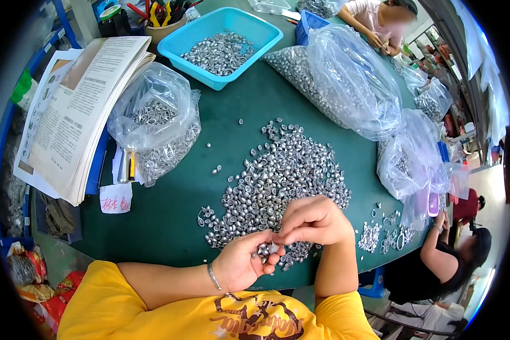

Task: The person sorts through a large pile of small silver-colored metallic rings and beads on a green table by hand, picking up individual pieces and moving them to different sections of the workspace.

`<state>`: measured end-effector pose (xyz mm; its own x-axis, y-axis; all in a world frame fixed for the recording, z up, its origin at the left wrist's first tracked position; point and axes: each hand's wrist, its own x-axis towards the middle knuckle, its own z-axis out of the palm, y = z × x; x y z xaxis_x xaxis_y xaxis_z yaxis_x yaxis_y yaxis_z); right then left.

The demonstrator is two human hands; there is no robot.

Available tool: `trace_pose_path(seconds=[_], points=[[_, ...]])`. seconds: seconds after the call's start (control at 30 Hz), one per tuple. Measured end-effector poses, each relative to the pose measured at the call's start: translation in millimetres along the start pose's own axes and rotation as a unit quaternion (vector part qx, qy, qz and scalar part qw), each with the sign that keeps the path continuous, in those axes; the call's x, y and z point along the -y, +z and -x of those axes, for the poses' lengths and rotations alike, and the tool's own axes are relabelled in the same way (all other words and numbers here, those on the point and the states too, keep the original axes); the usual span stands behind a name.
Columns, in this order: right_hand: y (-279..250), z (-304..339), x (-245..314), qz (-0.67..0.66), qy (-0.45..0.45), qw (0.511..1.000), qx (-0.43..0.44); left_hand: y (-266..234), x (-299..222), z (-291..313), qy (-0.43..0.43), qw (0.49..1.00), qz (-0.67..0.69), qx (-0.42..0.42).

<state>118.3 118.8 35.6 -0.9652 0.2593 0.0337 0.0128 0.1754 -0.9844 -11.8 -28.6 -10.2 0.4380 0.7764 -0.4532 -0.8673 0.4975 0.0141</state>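
Observation:
My left hand (242, 262) is cupped, palm up, with its fingers curled around several small silver metal pieces (263, 249). My right hand (317, 220) meets it at the fingertips, thumb and forefinger pinched together. Whatever lies in that pinch is too small to make out. Just beyond both hands spreads a big heap of the same metal pieces (289, 170), rounded and hollow like little oval shells. The heap rests on the green tabletop (170, 226), and my right hand covers part of its near edge.
Beyond the heap stands a blue plastic basket (260, 42) of metal pieces. Clear bags of parts (153, 130) (351, 79) (405, 153) flank it. Papers (73, 113) lean at left. Small parts (370, 237) lie at right, near a seated person (430, 266); another person (374, 22) works at the far side.

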Motion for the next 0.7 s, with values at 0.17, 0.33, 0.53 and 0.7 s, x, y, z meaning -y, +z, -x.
trace_pose_path(seconds=[0.17,0.33,0.53,0.7], points=[[1,-11,-29,0.369,0.061,0.866,-0.332,3,0,0,-0.028,0.999,-0.021,-0.019],[4,-21,-40,0.396,0.125,0.828,-0.377,-1,1,0,-0.017,1.0,-0.003,-0.007],[7,-20,-43,0.406,0.093,0.842,-0.343,-3,2,-2,-0.017,1.0,-0.006,-0.004],[10,-22,-40,0.429,0.119,0.828,-0.34,-2,2,-1,-0.017,1.0,-0.01,-0.002]])
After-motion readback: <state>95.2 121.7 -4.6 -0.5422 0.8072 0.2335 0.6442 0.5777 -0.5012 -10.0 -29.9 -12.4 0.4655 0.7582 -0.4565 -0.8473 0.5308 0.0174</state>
